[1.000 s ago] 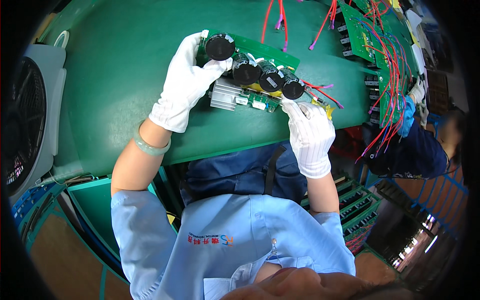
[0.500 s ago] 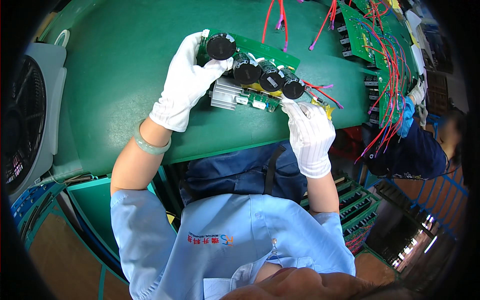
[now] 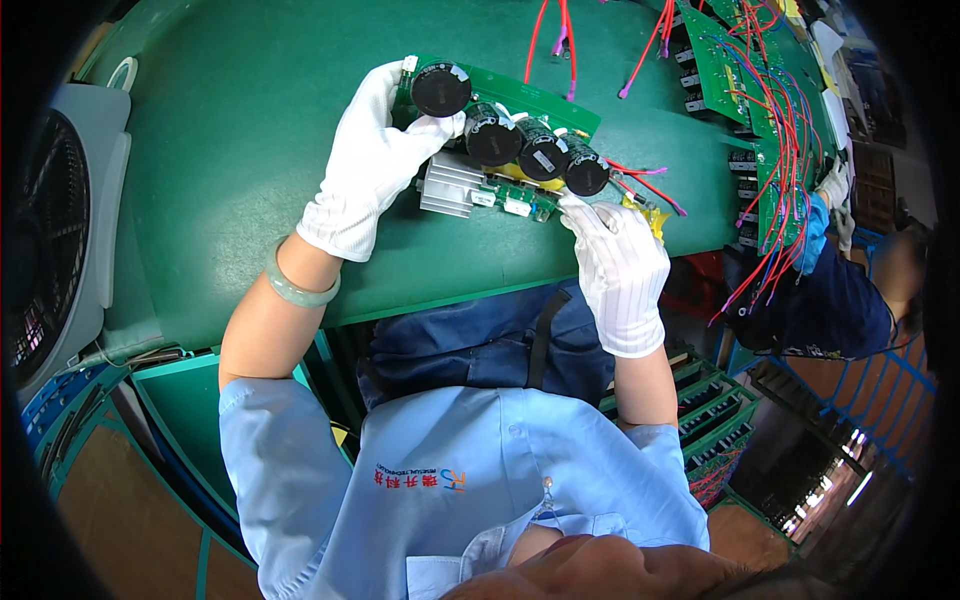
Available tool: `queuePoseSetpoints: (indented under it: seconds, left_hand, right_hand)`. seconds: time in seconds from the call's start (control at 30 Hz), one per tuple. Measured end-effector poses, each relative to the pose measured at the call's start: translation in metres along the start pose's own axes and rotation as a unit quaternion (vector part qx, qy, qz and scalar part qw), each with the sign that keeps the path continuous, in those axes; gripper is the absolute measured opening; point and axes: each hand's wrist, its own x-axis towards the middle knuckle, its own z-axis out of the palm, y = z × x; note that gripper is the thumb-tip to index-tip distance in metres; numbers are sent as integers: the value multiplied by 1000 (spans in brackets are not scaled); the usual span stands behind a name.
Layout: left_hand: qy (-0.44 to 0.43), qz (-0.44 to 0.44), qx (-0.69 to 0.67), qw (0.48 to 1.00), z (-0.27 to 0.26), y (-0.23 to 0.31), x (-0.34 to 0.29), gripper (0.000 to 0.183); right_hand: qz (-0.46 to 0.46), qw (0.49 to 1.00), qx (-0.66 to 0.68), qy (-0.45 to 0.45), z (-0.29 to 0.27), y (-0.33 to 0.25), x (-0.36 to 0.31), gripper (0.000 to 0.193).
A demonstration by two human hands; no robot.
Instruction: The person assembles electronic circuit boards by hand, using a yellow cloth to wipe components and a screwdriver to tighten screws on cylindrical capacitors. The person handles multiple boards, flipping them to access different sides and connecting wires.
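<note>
A green circuit board (image 3: pixel 535 103) with several big black capacitors (image 3: pixel 493 137) is tilted up above the green work table. My white-gloved left hand (image 3: pixel 385 150) grips its left end, with the thumb beside the leftmost capacitor. Below the capacitors sit a finned silver heatsink (image 3: pixel 449 186), yellow tape and white connectors (image 3: pixel 517 207). My right hand (image 3: pixel 612 245), gloved too, has its fingertips pinched at the board's lower right corner; what exactly lies between them is hidden. Red wires (image 3: pixel 645 173) with purple ends stick out at the right of the board.
Several more boards (image 3: pixel 770 150) with red and blue wires lie at the right of the table (image 3: pixel 230 190). Loose red wires (image 3: pixel 565 50) lie beyond my board. A fan (image 3: pixel 60 230) stands at the left. At the far right a co-worker (image 3: pixel 825 300) reaches toward the boards.
Both hands keep their places on the board. My right fingertips have shifted very slightly to the left; otherwise almost nothing differs.
</note>
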Motion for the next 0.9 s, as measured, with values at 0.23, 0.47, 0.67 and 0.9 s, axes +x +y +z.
queuePoseSetpoints:
  seconds: [0.23, 0.47, 0.67, 0.9]
  left_hand:
    - [1, -7, -7, 1000, 1, 2, 1, 61]
    - [-18, -1, 19, 1000, 0, -3, 1, 69]
    - [-12, -1, 28, 1000, -1, -2, 0, 69]
    - [-2, -4, 0, 1000, 1, 1, 0, 65]
  right_hand:
    - [-19, 1000, 19, 6, 3, 4, 2, 50]
    - [-23, 1000, 8, 16, 1, 5, 2, 49]
    - [-22, 1000, 22, 5, -6, 7, 6, 48]
    - [-11, 999, 14, 35, 2, 10, 0, 49]
